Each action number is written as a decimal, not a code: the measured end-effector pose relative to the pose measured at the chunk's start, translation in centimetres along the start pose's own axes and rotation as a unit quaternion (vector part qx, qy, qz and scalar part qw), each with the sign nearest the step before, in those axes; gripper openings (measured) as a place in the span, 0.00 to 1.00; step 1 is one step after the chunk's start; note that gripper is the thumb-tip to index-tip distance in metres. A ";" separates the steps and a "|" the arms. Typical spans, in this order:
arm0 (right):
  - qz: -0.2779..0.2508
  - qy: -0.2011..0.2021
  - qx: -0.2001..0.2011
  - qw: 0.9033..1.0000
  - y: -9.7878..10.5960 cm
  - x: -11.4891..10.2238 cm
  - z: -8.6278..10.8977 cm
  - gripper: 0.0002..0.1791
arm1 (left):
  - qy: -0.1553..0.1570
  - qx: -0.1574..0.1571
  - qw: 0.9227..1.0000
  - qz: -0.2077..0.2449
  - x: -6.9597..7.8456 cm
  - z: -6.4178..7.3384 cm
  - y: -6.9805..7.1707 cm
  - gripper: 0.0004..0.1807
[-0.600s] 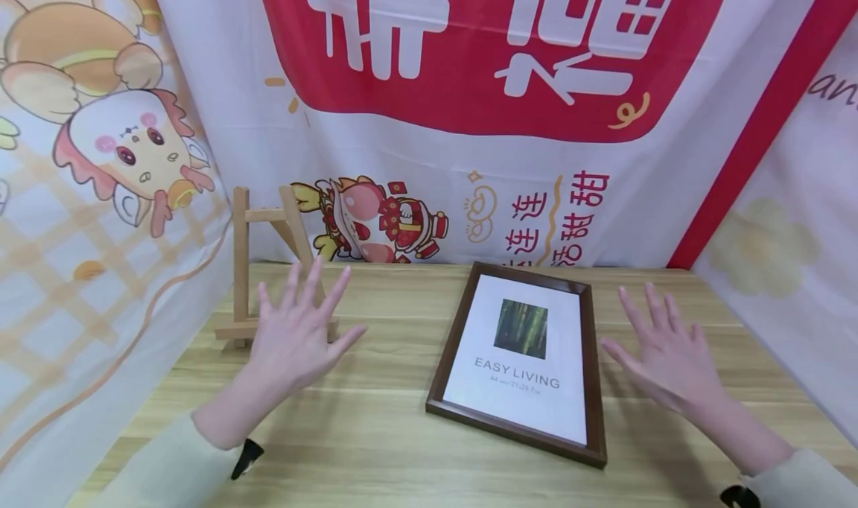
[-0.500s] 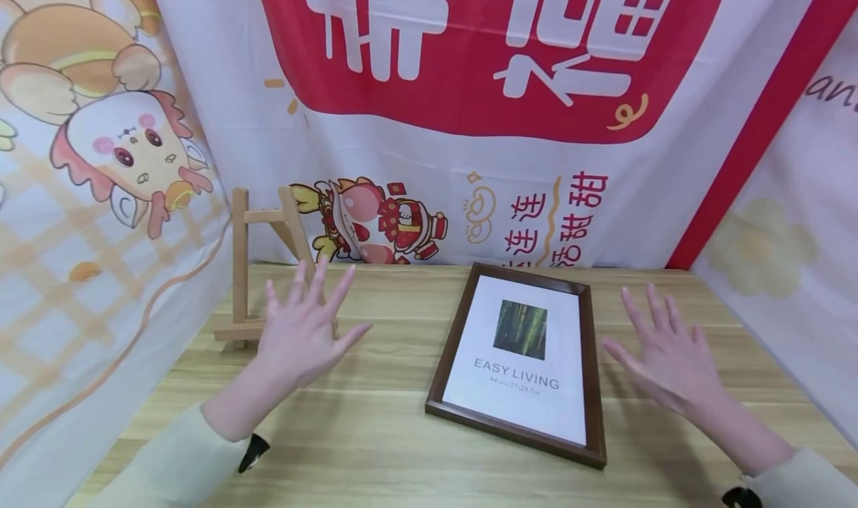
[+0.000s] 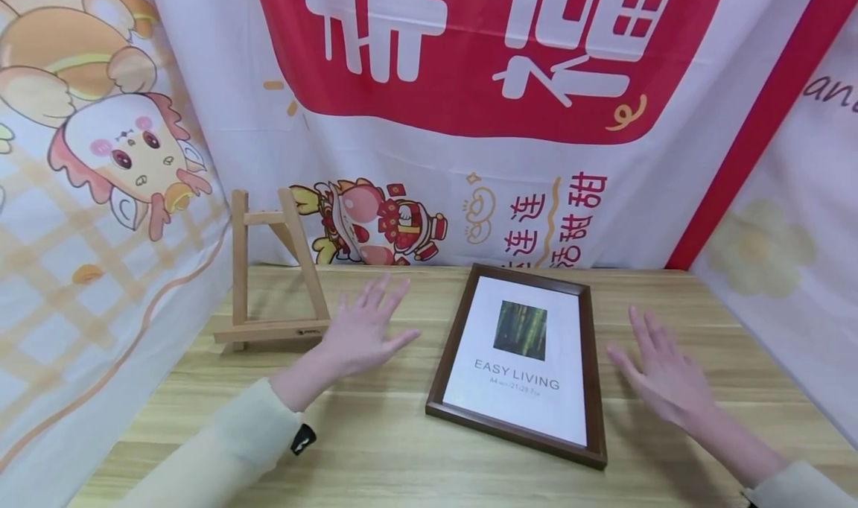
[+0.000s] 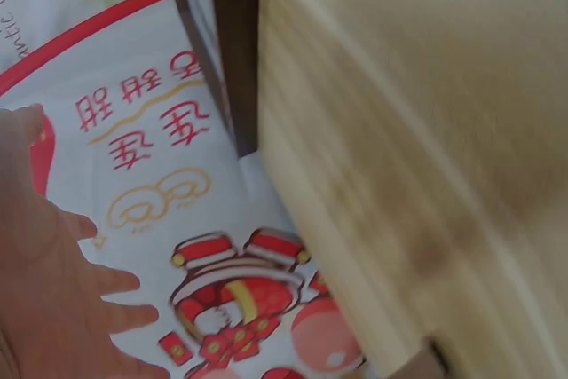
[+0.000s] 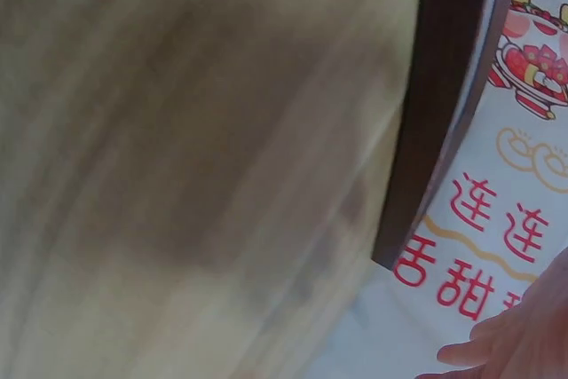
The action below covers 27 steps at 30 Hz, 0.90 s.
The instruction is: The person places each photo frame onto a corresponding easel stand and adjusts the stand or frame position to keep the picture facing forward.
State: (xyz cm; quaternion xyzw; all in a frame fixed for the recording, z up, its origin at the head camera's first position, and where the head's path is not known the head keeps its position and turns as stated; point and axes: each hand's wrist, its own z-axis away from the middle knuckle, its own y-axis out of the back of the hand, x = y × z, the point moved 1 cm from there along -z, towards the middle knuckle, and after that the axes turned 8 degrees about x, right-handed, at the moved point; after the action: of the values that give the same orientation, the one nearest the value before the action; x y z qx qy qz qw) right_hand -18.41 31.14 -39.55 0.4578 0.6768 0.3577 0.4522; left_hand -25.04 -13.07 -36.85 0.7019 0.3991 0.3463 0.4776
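A dark brown picture frame point(image 3: 516, 366) lies flat on the wooden table, its white insert printed with a small green picture and "EASY LIVING". My left hand point(image 3: 362, 333) hovers left of it with fingers spread, holding nothing. On the other side my right hand point(image 3: 670, 374) is extended close to the frame's right edge, its fingers straight and apart from it. Both wrist views show a side of the frame, point(image 4: 232, 51) in the left one and the brown edge point(image 5: 439, 86) in the right one. Behind my left hand stands a small wooden easel point(image 3: 271, 329).
A white cloth with red print point(image 3: 469, 61) hangs behind the table point(image 3: 375, 448). Patterned cloths cover the left side point(image 3: 100, 270) and right side point(image 3: 791, 217).
My left hand has moved right, away from the easel and toward the picture frame. The right hand has shifted slightly and its fingers sit closer together. The frame has stayed in place.
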 end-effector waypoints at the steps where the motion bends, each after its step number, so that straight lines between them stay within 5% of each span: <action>1: -0.004 0.000 0.001 1.000 -0.2 0.0 0.1 0.44 | -0.008 -0.009 1.000 0.010 0.3 -0.2 -0.5 0.46; 12: -0.055 -0.019 -0.024 0.998 -2.3 -0.1 1.3 0.45 | -0.033 -0.082 0.990 0.112 1.5 -2.0 -4.6 0.48; 21: -0.051 -0.050 -0.052 0.996 -3.8 -0.3 1.6 0.51 | -0.021 -0.149 0.963 0.223 0.9 -3.3 -7.7 0.55; 27: -0.077 -0.059 -0.058 0.994 -4.5 -0.2 1.5 0.53 | -0.011 -0.153 0.954 0.256 1.1 -4.3 -8.7 0.56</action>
State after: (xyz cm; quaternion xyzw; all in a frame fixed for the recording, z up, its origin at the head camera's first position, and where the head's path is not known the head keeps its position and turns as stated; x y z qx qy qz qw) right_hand -18.32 29.59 -44.00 0.3979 0.6597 0.3332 0.5435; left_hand -30.31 -8.38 -43.68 0.7032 0.1426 0.5058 0.4788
